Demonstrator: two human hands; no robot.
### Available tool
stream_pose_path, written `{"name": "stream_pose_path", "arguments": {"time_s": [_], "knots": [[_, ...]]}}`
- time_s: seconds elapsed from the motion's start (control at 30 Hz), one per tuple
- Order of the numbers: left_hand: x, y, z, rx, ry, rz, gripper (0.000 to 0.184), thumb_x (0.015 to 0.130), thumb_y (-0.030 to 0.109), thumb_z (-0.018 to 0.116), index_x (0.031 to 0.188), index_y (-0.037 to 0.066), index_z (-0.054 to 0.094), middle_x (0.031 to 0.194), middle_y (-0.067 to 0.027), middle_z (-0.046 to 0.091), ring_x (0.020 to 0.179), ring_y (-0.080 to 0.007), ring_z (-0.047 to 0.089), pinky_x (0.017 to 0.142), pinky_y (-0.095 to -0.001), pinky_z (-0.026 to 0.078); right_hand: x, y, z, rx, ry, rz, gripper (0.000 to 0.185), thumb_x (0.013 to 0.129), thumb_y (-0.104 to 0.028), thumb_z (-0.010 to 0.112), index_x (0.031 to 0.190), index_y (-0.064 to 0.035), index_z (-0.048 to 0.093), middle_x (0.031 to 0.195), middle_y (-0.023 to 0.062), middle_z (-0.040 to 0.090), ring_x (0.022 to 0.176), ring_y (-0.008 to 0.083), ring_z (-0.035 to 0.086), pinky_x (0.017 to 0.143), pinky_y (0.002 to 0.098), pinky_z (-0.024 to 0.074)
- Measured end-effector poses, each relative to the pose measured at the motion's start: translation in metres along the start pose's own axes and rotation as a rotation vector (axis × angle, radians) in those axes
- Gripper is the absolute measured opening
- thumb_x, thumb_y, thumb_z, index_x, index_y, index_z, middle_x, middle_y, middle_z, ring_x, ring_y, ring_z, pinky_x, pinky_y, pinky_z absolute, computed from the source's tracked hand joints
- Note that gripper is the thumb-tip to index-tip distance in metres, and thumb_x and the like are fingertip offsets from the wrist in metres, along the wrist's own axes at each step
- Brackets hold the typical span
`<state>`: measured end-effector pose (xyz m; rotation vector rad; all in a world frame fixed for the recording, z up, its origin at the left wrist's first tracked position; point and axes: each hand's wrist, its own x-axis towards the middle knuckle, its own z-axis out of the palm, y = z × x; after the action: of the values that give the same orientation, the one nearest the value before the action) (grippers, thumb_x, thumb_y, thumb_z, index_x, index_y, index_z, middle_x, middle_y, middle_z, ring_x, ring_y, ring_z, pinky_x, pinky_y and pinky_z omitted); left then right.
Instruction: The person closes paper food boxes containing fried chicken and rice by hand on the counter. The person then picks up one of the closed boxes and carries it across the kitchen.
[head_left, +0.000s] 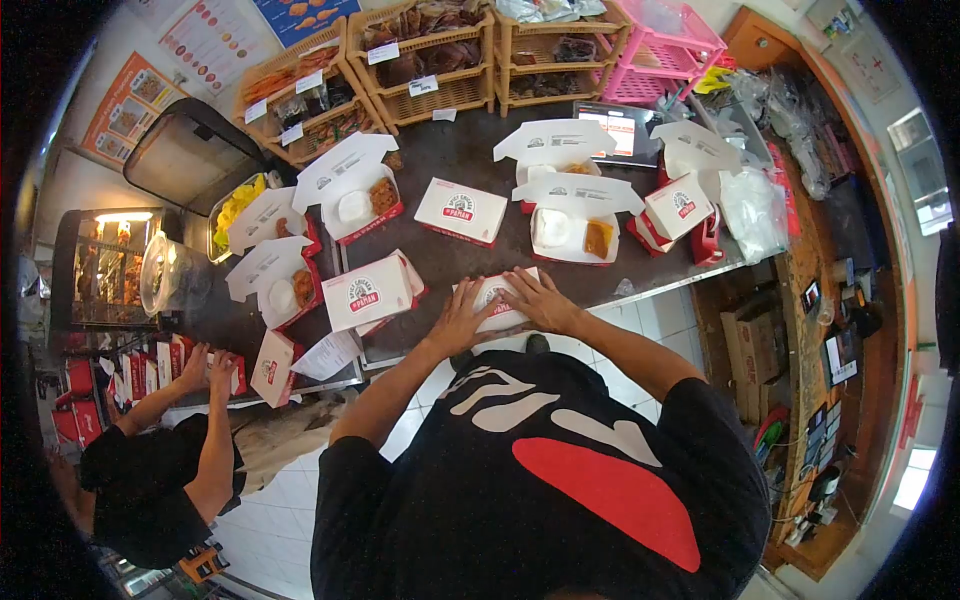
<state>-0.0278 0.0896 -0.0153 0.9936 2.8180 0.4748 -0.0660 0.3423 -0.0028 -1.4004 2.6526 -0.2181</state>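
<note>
A white and red cardboard takeaway box [497, 318] with a printed lid lies at the counter's front edge, directly before me. My left hand [468, 316] grips its left side, fingers reaching over the lid. On the right side, my right hand [542, 303] holds the same box, its fingers spread across the top. Both hands partly hide the lid print. A closed box [460, 212] sits just behind, and another closed box [368, 292] is to the left. Beyond my right hand stands an open box [568, 240] with white rice and an orange-brown item inside.
More open boxes with rice and fried chicken [383, 196] stand on the dark counter [425, 150]. Tiered baskets [420, 80] line the back. A tablet screen [620, 132] and plastic bags [755, 210] are at right. At left, a co-worker's hands [205, 368] touch a row of boxes.
</note>
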Motion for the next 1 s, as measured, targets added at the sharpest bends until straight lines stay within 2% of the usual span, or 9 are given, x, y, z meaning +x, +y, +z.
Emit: {"name": "stream_pose_path", "arguments": {"time_s": [0.07,0.17,0.37,0.43,0.63,0.73,0.93,1.0], "knots": [[0.001,0.001,-0.002,0.008,-0.01,0.008,0.063,0.084,0.037,0.065,0.141,0.024,0.042,0.152,-0.017,0.022,0.14,-0.0396,0.019,0.103,-0.0595,0.035,0.001,0.005,0.009,-0.002,0.022,-0.038,0.074,0.083,-0.04,0.065,0.145,-0.0131,0.034,0.153,0.0144,0.025,0.143,0.0328,0.02,0.106,0.06,0.0281],[-0.004,0.005,-0.007,-0.013,-0.011,0.03,0.058,0.086,0.032,0.063,0.14,0.024,0.044,0.151,-0.0132,0.028,0.14,-0.0358,0.024,0.1,-0.0587,0.038,-0.007,0.004,0.023,0.032,0.032,-0.075,0.065,0.087,-0.036,0.06,0.143,-0.0139,0.036,0.153,0.0108,0.027,0.142,0.03,0.024,0.107,0.0599,0.0276],[-0.015,0.002,0.017,0.077,0.023,0.044,0.058,0.086,0.031,0.063,0.14,0.021,0.043,0.153,-0.0068,0.029,0.141,-0.0322,0.025,0.101,-0.0557,0.038,-0.022,-0.005,0.016,0.022,0.017,-0.056,0.064,0.088,-0.032,0.058,0.143,-0.0103,0.036,0.154,0.0094,0.026,0.143,0.0283,0.024,0.11,0.055,0.0278],[-0.016,0.006,0.003,0.021,-0.007,0.047,0.059,0.085,0.031,0.063,0.14,0.019,0.043,0.152,-0.0064,0.029,0.141,-0.0316,0.025,0.102,-0.056,0.038,-0.027,0.0,0.019,0.045,0.063,-0.053,0.067,0.085,-0.03,0.06,0.143,-0.0087,0.035,0.155,0.0099,0.023,0.144,0.0274,0.02,0.112,0.0513,0.0267],[-0.017,0.005,0.001,-0.001,0.024,0.074,0.057,0.085,0.029,0.064,0.136,0.014,0.046,0.151,-0.0059,0.033,0.14,-0.0308,0.026,0.104,-0.0504,0.04,-0.028,-0.002,-0.02,0.143,-0.099,-0.076,0.069,0.086,-0.03,0.061,0.144,-0.0057,0.033,0.156,0.0096,0.022,0.145,0.0272,0.018,0.113,0.0481,0.0282],[-0.013,0.004,0.003,0.002,0.081,0.099,0.055,0.085,0.026,0.064,0.135,0.012,0.047,0.148,-0.0061,0.037,0.14,-0.0309,0.028,0.103,-0.0461,0.043,-0.025,-0.002,0.0,0.245,-0.017,-0.037,0.066,0.088,-0.028,0.059,0.144,-0.0049,0.033,0.155,0.0095,0.023,0.145,0.0271,0.018,0.113,0.0475,0.0293],[-0.019,0.001,0.006,-0.019,0.073,0.088,0.053,0.087,0.018,0.058,0.137,0.008,0.045,0.146,-0.0072,0.04,0.139,-0.0304,0.03,0.099,-0.043,0.047,-0.022,0.005,0.02,0.05,0.015,-0.066,0.054,0.092,-0.022,0.049,0.142,-0.0047,0.037,0.154,0.0098,0.025,0.144,0.0265,0.022,0.112,0.0463,0.0321],[-0.017,-0.005,0.007,-0.036,0.068,0.089,0.052,0.088,0.016,0.056,0.137,0.007,0.044,0.147,-0.0072,0.039,0.14,-0.0304,0.029,0.1,-0.0445,0.046,-0.02,0.009,0.02,0.128,0.019,-0.071,0.052,0.092,-0.02,0.046,0.141,-0.0048,0.037,0.154,0.0099,0.026,0.143,0.0268,0.023,0.111,0.0464,0.033]]}}
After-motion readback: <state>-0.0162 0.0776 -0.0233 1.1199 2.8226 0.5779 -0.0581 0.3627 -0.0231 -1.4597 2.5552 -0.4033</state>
